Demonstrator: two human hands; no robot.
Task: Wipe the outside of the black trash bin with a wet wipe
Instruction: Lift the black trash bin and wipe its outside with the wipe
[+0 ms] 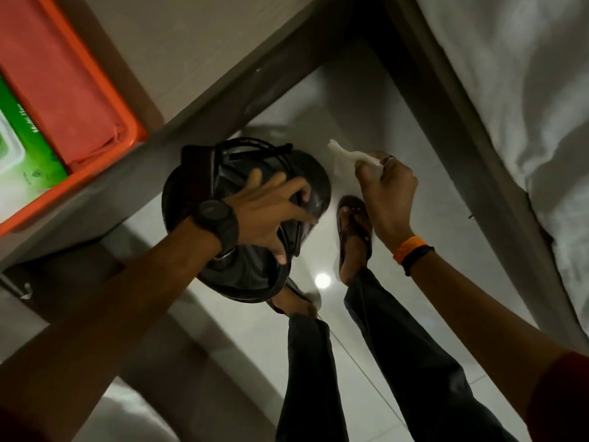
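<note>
While the person is standing over the pale tiled floor (366,100), the left hand (271,212) is clamping the black trash bin (229,275) by its rim, lifted clear of the floor just off the edge of the wooden shelf (197,43). Judging by that one-handed hold, the bin is light and stiff, its liner slick, so the rim is looking like the safest grip. Beside it, the right hand (387,186) is pinching the wet wipe (347,156), which is drooping limp, near the bin's side but not touching. An orange tray (95,74) is sitting at the shelf's corner.
</note>
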